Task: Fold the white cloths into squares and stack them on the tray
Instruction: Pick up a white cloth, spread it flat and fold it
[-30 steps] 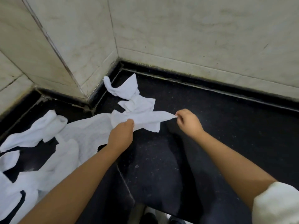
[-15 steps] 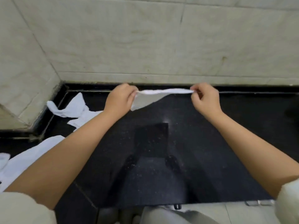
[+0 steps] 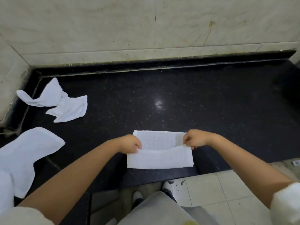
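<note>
While the white cloth [image 3: 159, 157] lies near the front edge of the black counter [image 3: 178, 103], long axis running left to right, we pinch its near flap: left hand [image 3: 131, 143] at the left corner, right hand [image 3: 194, 139] at the right, fingers curled on the fabric. Two crumpled cloths [image 3: 60, 104] (unfolded) lie far left, against the pale marble wall [image 3: 129, 26]. Tiled floor [image 3: 211, 189] shows below.
</note>
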